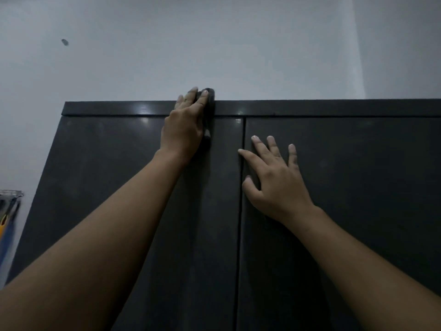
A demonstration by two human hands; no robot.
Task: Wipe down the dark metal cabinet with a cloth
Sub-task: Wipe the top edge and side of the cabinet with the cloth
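- A person's left hand presses a dark cloth against the top of a dark metal cabinet. The fingers lie mostly straight over the fabric and reach past the upper edge.
- The cloth shows only as a dark fold beyond the fingertips and a strip along the hand's right side. It sits across the top rail and the upper part of the left door.
- The right hand lies open and flat on the right door. Its fingers are spread and hold nothing, and the index fingertip is at the seam between the two closed doors.
- Both bare forearms stretch up from the bottom of the frame.
- A pale wall rises behind the cabinet, with a small dark mark at upper left.
- A blurred blue-and-yellow object hangs at the left edge, beside the cabinet.
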